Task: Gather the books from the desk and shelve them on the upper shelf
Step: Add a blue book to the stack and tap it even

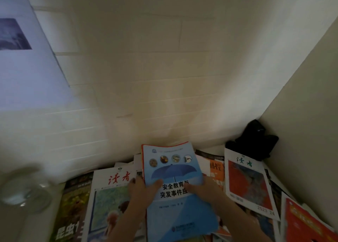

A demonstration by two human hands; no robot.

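A blue book with an umbrella on its cover (173, 170) lies on top of a spread of books and magazines at the bottom of the view. My left hand (141, 188) grips its left edge, thumb on the cover. Over the right edge my right hand (204, 186) holds the same book, fingers on the cover. To the left lies a white magazine with red characters (109, 190). A white magazine with a red-orange picture (248, 183) lies to the right. An orange-red book (307, 223) sits at the bottom right. A dark insect book (73, 205) lies far left.
A clear glass vessel (23, 188) stands blurred at the left. A black bundled object (254, 141) sits in the back right corner. The white brick-pattern wall (146, 68) rises behind the books, a side wall (301, 113) closes the right, and a pale poster (23, 58) hangs at the upper left.
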